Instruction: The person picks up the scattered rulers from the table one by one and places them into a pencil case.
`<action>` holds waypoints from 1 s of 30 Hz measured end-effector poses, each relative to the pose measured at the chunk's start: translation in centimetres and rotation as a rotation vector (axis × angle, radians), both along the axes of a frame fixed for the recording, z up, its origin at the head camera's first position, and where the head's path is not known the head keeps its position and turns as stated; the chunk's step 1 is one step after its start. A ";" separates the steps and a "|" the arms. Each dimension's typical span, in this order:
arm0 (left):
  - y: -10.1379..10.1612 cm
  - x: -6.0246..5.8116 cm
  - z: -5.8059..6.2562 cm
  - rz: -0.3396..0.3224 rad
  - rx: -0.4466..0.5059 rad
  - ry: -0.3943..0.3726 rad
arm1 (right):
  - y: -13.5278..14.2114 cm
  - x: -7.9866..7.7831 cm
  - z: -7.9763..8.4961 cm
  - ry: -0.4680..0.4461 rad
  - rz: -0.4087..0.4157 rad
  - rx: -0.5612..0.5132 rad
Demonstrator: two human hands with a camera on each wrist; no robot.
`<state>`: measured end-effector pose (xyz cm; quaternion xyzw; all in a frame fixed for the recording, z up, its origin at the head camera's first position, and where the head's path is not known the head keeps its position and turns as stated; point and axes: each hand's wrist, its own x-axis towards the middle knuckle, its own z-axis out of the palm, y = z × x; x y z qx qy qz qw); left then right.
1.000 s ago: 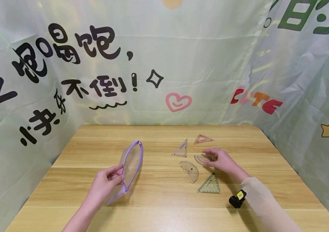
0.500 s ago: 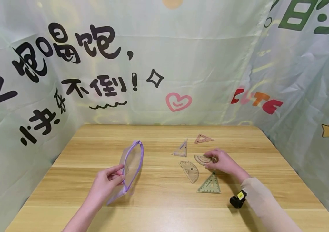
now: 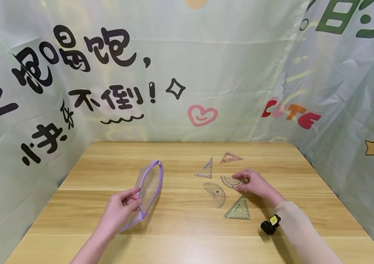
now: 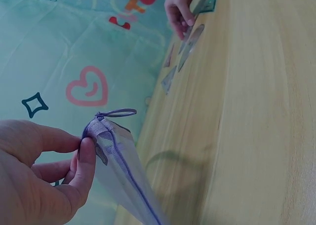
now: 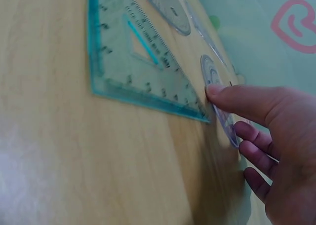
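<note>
My left hand (image 3: 119, 205) pinches the edge of a clear zip pouch (image 3: 150, 185) with purple trim, held tilted above the left of the table. The left wrist view shows thumb and index finger on the pouch's zipped corner (image 4: 106, 131). My right hand (image 3: 255, 185) holds a clear protractor (image 3: 228, 181) by its edges, thumb on the near side and fingers on the far side. That protractor lies at the table surface. Beside it lie a second protractor (image 3: 215, 194) and a green set square (image 3: 238, 209); the set square looms large in the right wrist view.
Farther back on the wooden table (image 3: 187, 234) lie a purple-tinted set square (image 3: 205, 169) and a reddish set square (image 3: 230, 157). A printed cloth (image 3: 233, 73) hangs behind and along both sides. A black device (image 3: 269, 225) is on the right wrist.
My right hand has shifted slightly right along the protractor, and its fingers sit closer to the protractor's edges. The left hand and pouch stay nearly still.
</note>
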<state>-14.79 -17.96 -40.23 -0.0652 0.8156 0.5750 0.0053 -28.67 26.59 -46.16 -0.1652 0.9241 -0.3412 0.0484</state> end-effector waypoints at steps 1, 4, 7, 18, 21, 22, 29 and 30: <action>0.0 0.0 0.0 -0.001 -0.001 0.002 | 0.0 -0.1 0.0 -0.006 0.000 -0.001; 0.0 0.0 0.0 0.003 0.000 -0.002 | -0.1 -0.2 0.0 -0.018 -0.007 -0.005; 0.0 0.0 0.0 0.001 0.004 -0.002 | -0.3 -0.3 0.1 -0.028 -0.005 -0.009; -0.1 0.1 0.1 0.000 0.000 -0.004 | -0.8 -0.4 0.5 -0.016 0.031 -0.013; -0.2 0.1 0.1 -0.002 0.002 0.000 | -0.9 -0.3 0.6 -0.016 0.030 -0.013; -0.2 0.1 0.1 -0.005 0.001 0.002 | -0.9 -0.3 0.6 -0.018 0.029 -0.013; -0.3 0.0 0.1 -0.011 -0.006 -0.004 | -1.0 -0.2 0.8 -0.026 0.009 0.004; -0.3 -0.1 0.1 -0.011 -0.006 -0.005 | -1.0 -0.2 0.8 -0.029 0.002 0.009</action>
